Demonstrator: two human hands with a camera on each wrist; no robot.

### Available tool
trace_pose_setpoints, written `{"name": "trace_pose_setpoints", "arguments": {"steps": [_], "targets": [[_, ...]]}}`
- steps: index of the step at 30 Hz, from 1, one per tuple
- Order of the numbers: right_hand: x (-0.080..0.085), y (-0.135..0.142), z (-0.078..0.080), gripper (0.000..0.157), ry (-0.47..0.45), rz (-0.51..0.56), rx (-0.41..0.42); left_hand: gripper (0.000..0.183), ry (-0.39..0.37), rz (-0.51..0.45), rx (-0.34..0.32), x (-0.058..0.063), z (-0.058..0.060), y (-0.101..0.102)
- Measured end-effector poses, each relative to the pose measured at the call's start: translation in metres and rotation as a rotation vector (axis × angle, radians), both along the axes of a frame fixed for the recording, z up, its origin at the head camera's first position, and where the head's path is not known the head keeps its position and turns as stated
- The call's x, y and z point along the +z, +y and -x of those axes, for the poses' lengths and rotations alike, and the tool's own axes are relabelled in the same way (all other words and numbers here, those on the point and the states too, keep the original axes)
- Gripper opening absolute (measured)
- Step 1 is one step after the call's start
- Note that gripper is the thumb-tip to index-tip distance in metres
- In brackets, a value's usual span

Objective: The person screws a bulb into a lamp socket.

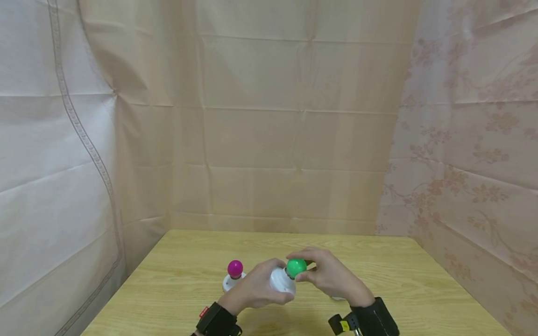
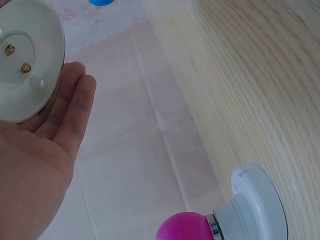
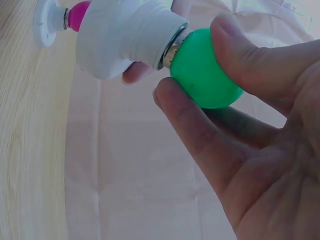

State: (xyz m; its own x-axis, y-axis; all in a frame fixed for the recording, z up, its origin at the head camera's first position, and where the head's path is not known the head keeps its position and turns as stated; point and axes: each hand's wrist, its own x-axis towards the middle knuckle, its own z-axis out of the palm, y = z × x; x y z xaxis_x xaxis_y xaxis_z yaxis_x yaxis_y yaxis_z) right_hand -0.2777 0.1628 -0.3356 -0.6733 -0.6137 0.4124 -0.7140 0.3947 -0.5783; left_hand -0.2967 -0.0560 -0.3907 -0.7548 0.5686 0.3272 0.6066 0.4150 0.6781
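My left hand (image 1: 258,285) grips a white lamp holder (image 1: 280,281) by its round base, lifted over the table and tilted. Two brass screws (image 2: 25,68) show on the base's underside in the left wrist view. With thumb and fingers, my right hand (image 1: 329,274) holds a green light bulb (image 3: 202,70) at the holder's mouth. Part of the bulb's metal cap (image 3: 173,51) shows outside the socket; how deep it sits I cannot tell. Left of my hands, a magenta bulb (image 1: 235,268) sits in another white lamp holder (image 2: 257,200) standing on the table.
The wooden table (image 1: 201,247) has cloth hangings (image 1: 294,140) behind it and at both sides. A white edge (image 1: 337,298) peeks out below my right hand, mostly hidden. Something blue (image 2: 101,1) is cut off at the top of the left wrist view.
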Motion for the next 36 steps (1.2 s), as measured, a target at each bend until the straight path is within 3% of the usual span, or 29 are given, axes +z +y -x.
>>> {"name": "trace_pose_setpoints", "arguments": {"steps": [13,19,26,32,36], "targets": [[-0.002,0.0,0.0,0.043,-0.062,0.004,-0.017,0.063,-0.062,0.024,-0.021,0.0,0.0,-0.001],[0.0,0.0,-0.002,0.042,-0.05,0.011,-0.002,0.055,-0.035,0.03,-0.056,0.0,0.002,0.0],[-0.002,0.002,0.0,0.061,-0.072,0.016,-0.021,0.062,-0.025,0.034,-0.01,0.0,0.001,-0.001],[-0.007,0.005,0.006,0.071,-0.116,0.008,-0.072,0.066,-0.038,-0.029,0.012,-0.002,0.004,-0.004],[-0.011,0.004,0.01,0.065,-0.129,-0.006,-0.064,0.062,-0.034,-0.122,-0.011,-0.003,0.006,-0.005]]}}
